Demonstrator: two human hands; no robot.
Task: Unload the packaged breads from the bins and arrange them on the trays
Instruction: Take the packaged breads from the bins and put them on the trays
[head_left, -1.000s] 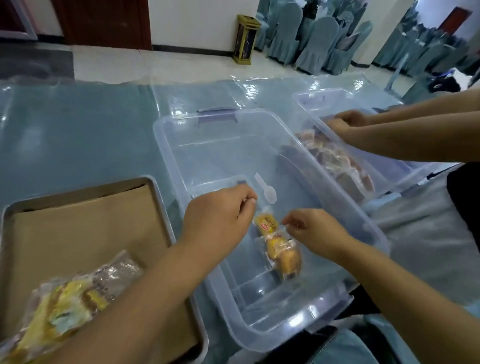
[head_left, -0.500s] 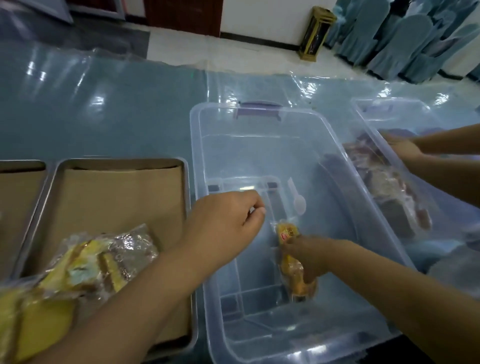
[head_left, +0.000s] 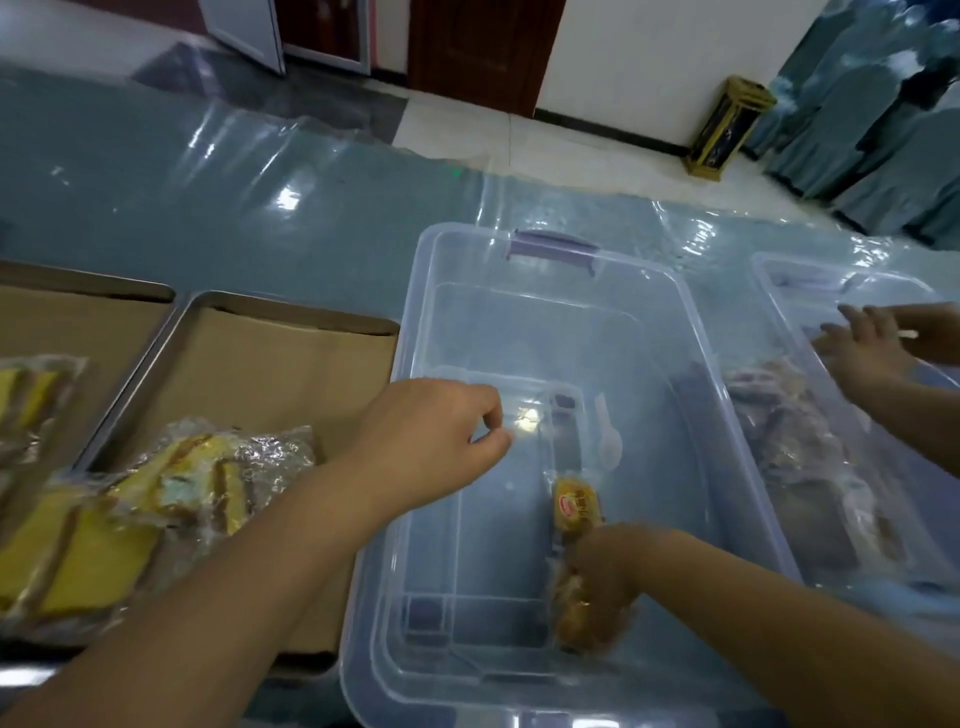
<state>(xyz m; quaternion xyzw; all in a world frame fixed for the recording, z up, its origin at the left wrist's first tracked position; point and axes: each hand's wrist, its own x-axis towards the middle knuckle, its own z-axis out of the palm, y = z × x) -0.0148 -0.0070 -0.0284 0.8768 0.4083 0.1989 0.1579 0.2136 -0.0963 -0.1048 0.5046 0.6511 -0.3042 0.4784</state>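
Orange label up: found the packaged bread (head_left: 574, 512) low in the near half of the clear bin (head_left: 649, 280), gripped round its lower half by the right hand (head_left: 608, 582), fingers wrapped over the wrapper. Compared with a second before: then open just beside the packet, half a second before closing on it, now closed. Judged grasp made, lift not yet begun. Noted left hand (head_left: 431, 441) over the bin's left wall, fingers curled, thumb tip against forefinger, nothing seen between them; same place over the bin in all three pictures. Saw no other bread in this bin, only a white plastic spoon (head_left: 609, 441) just beyond the packet; judged bin finished after this one. Logged tray (head_left: 171, 332) just left of the bin, lined with brown paper, a heap of yellow wrapped breads (head_left: 208, 478) at its near end, bare paper beyond. Flagged bin wall and left forearm between packet and tray. Noted second bin (head_left: 769, 270) to the right, dark breads inside, another person's hands (head_left: 862, 348) over it.
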